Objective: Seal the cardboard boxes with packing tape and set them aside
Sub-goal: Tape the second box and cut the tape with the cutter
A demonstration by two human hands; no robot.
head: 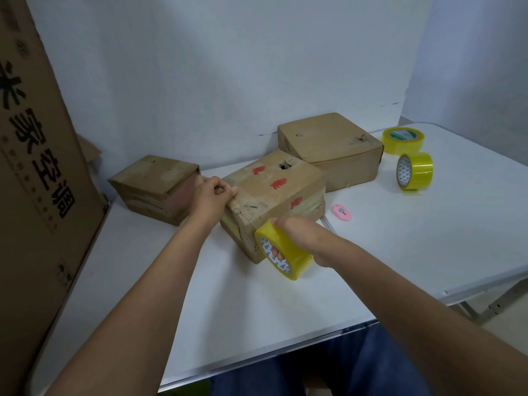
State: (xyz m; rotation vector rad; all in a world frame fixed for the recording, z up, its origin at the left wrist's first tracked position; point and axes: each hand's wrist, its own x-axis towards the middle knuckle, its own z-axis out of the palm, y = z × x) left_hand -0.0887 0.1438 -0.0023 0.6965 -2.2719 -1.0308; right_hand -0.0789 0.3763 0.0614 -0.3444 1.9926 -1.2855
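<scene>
At table centre, left hand [213, 192] pinches box [274, 201] top edge (near corner); right hand [297, 232] grips tape roll [283, 252].

Middle cardboard box [274, 192]: matt brown corrugated card, scuffed, torn hole on top, red stamps. Held tape roll [283, 251]: glossy translucent yellow plastic film on a printed paper core. Desk [400, 238]: smooth white laminate, metal edge trim. Pink cutter [342, 211]: smooth plastic.
</scene>
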